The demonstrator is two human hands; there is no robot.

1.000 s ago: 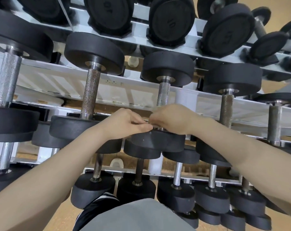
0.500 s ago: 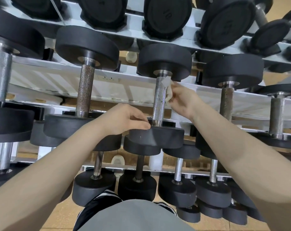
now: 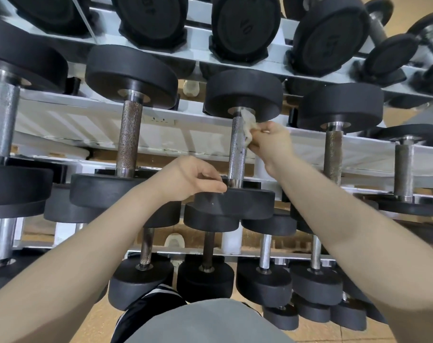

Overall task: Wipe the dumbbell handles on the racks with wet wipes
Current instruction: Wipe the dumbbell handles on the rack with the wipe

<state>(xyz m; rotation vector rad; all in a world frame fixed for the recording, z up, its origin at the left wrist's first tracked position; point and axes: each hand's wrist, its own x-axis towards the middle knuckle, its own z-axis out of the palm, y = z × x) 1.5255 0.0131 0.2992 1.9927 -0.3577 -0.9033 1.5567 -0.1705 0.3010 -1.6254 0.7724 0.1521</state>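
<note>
The right hand (image 3: 272, 142) is pinching a wet wipe (image 3: 248, 125) against the top of one middle-shelf dumbbell handle (image 3: 237, 154), the left hand (image 3: 188, 179) is pinching the near weight head (image 3: 235, 204), and many handles appear unwiped.

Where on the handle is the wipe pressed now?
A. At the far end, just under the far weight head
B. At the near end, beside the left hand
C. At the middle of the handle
A: the right hand pinches the wipe against the handle just under the far head.
</note>
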